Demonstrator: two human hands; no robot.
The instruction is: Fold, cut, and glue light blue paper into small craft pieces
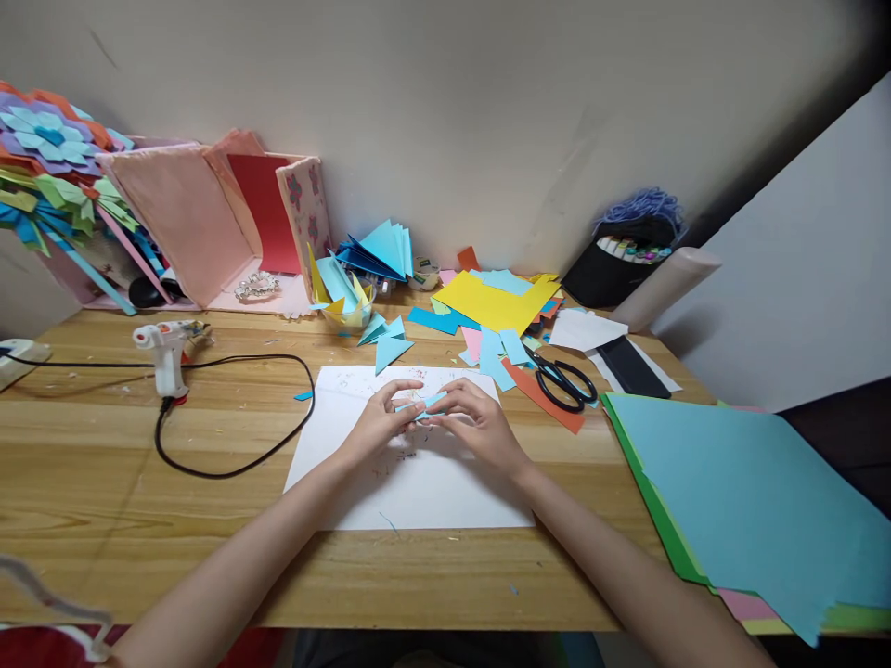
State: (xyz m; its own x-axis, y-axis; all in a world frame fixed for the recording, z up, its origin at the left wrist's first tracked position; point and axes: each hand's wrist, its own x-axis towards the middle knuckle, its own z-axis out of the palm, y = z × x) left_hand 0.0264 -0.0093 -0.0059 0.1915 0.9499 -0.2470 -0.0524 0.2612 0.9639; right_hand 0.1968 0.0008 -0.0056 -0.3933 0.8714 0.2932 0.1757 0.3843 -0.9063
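Note:
Between both hands is a small folded piece of light blue paper (432,403), partly hidden by the fingers. My left hand (381,417) pinches its left end between thumb and fingers. On the other end, the thumb and fingers of my right hand (480,422) are closed. Both hands are just above a white sheet of paper (355,501) marked with small pen strokes. Folded light blue triangles (391,349) lie just beyond the sheet's far edge.
A white glue gun (167,362) stands at left, its black cord looping towards the sheet. Black scissors (567,382) lie among paper scraps (494,301). Coloured sheets (752,482) are stacked at right. A pink box (181,213) and black pen holder (605,264) stand behind.

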